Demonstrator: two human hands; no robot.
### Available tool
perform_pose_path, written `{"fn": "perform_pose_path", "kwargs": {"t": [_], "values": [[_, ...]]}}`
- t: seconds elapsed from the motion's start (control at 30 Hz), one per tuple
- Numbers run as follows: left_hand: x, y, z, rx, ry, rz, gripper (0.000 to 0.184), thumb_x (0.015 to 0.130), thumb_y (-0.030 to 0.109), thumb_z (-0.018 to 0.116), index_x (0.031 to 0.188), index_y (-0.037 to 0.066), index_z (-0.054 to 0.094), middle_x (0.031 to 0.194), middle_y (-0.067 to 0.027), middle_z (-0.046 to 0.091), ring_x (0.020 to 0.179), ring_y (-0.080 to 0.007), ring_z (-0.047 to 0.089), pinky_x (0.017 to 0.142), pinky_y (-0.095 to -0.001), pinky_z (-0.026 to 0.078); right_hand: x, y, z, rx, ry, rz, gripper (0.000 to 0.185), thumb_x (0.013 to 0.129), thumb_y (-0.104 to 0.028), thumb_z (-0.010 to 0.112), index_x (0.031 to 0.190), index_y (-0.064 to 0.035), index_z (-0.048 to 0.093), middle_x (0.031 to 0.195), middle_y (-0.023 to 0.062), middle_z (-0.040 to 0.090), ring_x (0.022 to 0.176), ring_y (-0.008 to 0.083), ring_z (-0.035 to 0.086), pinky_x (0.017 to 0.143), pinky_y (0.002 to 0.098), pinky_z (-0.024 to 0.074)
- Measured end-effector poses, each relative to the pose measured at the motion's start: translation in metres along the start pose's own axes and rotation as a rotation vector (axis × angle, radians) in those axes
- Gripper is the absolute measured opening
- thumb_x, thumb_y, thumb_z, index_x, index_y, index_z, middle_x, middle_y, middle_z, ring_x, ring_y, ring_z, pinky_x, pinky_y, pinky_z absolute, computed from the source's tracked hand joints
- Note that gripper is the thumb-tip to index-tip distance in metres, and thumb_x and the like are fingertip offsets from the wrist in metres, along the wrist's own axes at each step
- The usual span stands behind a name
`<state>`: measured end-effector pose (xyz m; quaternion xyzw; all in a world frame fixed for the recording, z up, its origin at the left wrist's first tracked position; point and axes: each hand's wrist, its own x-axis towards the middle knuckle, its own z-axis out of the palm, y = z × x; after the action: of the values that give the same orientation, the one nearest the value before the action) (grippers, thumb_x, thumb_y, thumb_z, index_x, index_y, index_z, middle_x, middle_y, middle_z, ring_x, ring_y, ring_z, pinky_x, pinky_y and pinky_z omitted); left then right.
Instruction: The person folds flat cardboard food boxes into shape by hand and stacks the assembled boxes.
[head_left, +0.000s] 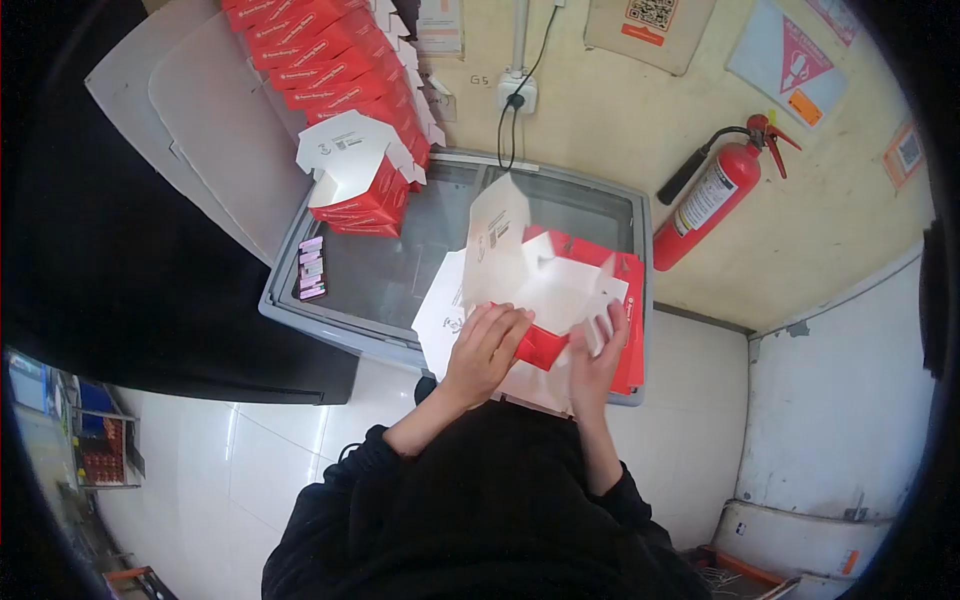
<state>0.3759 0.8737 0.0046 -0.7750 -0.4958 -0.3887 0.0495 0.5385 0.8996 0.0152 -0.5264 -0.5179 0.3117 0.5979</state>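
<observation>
A red and white cardboard food box (560, 290), partly folded up, stands over the near right part of the freezer lid with its white inside facing up. Its tall lid flap rises at the back left. My left hand (485, 348) grips the box's near left corner, the fingers over the red front panel. At the near right corner, my right hand (597, 358) has its thumb and fingers apart beside the side flap; the fingertips are slightly blurred. Flat red cardboard blanks (632, 345) lie under the box, and a white flap (437, 315) sticks out at the left.
Folded boxes (330, 75) are stacked high at the back left of the grey-framed chest freezer (400, 345). A phone (312, 268) lies on its left side. A red fire extinguisher (712, 200) hangs on the wall at right, and a cable (515, 130) runs down behind.
</observation>
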Motion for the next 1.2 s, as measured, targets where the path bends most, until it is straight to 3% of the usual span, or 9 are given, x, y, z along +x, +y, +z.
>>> {"fn": "perform_pose_path", "kwargs": {"t": [0.1, 0.23, 0.43, 0.73, 0.83, 0.9, 1.0, 1.13, 1.2], "values": [[-0.007, -0.007, -0.002, -0.063, -0.012, 0.045, 0.058, 0.079, 0.012, 0.068, 0.134, 0.004, 0.05, 0.138, -0.0157, 0.048, 0.124, -0.036, 0.05, 0.106, -0.0494, 0.039, 0.016, 0.013, -0.026, 0.816, -0.495, 0.831, 0.048, 0.097, -0.033, 0.06, 0.133, -0.0039, 0.044, 0.127, 0.0131, 0.056, 0.105, 0.028, 0.064, 0.087, 0.0442, 0.0562], [-0.002, -0.015, -0.001, -0.387, 0.017, -0.136, 0.077, 0.073, 0.009, 0.078, 0.141, 0.008, 0.041, 0.141, -0.0196, 0.046, 0.126, -0.0398, 0.049, 0.108, -0.0503, 0.038, 0.02, 0.022, -0.025, 0.743, -0.444, 0.878, 0.045, 0.098, -0.035, 0.058, 0.126, -0.0004, 0.048, 0.111, 0.0147, 0.065, 0.098, 0.0278, 0.069, 0.078, 0.043, 0.0607], [-0.001, -0.019, -0.003, -0.292, -0.127, -0.078, 0.084, 0.077, 0.01, 0.077, 0.147, 0.007, 0.032, 0.146, -0.018, 0.042, 0.134, -0.0391, 0.042, 0.111, -0.0511, 0.034, 0.023, 0.019, -0.022, 0.736, -0.425, 0.868, 0.044, 0.096, -0.034, 0.061, 0.123, -0.0012, 0.049, 0.11, 0.0137, 0.065, 0.091, 0.0269, 0.071, 0.075, 0.041, 0.0628], [0.009, -0.022, -0.022, -0.353, -0.14, -0.101, 0.051, 0.085, 0.006, 0.067, 0.133, 0.004, 0.052, 0.134, -0.0157, 0.055, 0.125, -0.0339, 0.052, 0.105, -0.0423, 0.042, 0.029, 0.019, -0.033, 0.636, -0.432, 0.796, 0.052, 0.096, -0.035, 0.06, 0.132, -0.0021, 0.042, 0.117, 0.015, 0.06, 0.097, 0.0254, 0.069, 0.07, 0.0394, 0.0634], [-0.003, -0.018, -0.011, -0.213, -0.141, -0.208, 0.042, 0.082, -0.001, 0.058, 0.124, 0.004, 0.058, 0.13, -0.0101, 0.058, 0.121, -0.0287, 0.055, 0.098, -0.0401, 0.046, 0.03, 0.008, -0.035, 0.528, -0.508, 0.728, 0.055, 0.097, -0.036, 0.059, 0.134, 0.0, 0.041, 0.12, 0.0159, 0.059, 0.103, 0.0262, 0.066, 0.09, 0.0505, 0.0558], [-0.005, -0.018, -0.004, -0.189, -0.05, -0.205, 0.035, 0.08, -0.002, 0.059, 0.115, 0.004, 0.061, 0.126, -0.0087, 0.061, 0.114, -0.0281, 0.059, 0.091, -0.0397, 0.048, 0.021, 0.009, -0.019, -0.078, -0.206, 0.172, 0.057, 0.095, -0.036, 0.062, 0.134, -0.0004, 0.042, 0.121, 0.0158, 0.058, 0.108, 0.0276, 0.063, 0.104, 0.0558, 0.0392], [-0.008, -0.017, 0.005, -0.178, 0.068, -0.209, 0.028, 0.079, -0.003, 0.06, 0.106, 0.004, 0.063, 0.118, -0.0082, 0.063, 0.105, -0.0278, 0.063, 0.081, -0.0384, 0.051, 0.016, -0.014, -0.019, -0.578, -0.241, -0.421, 0.05, 0.092, -0.034, 0.064, 0.129, -0.0036, 0.051, 0.115, 0.0117, 0.061, 0.109, 0.0267, 0.061, 0.114, 0.0577, 0.0178], [-0.014, -0.007, 0.015, -0.269, 0.147, -0.349, 0.022, 0.081, -0.006, 0.065, 0.099, 0.006, 0.067, 0.104, -0.0108, 0.064, 0.094, -0.0293, 0.066, 0.076, -0.0359, 0.054, 0.002, -0.001, -0.02, -0.682, -0.66, -0.446, 0.023, 0.088, -0.022, 0.067, 0.107, -0.0097, 0.067, 0.092, 0.0039, 0.063, 0.093, 0.0223, 0.061, 0.115, 0.0563, 0.0155], [-0.012, -0.006, 0.017, -0.297, 0.179, -0.369, 0.024, 0.079, -0.007, 0.062, 0.099, 0.007, 0.066, 0.1, -0.0092, 0.062, 0.092, -0.0275, 0.065, 0.073, -0.0345, 0.053, 0.002, 0.001, -0.017, -0.595, -0.617, -0.461, 0.013, 0.087, -0.016, 0.067, 0.098, -0.0099, 0.069, 0.082, 0.0025, 0.061, 0.086, 0.0209, 0.06, 0.115, 0.0565, 0.0159]]}}
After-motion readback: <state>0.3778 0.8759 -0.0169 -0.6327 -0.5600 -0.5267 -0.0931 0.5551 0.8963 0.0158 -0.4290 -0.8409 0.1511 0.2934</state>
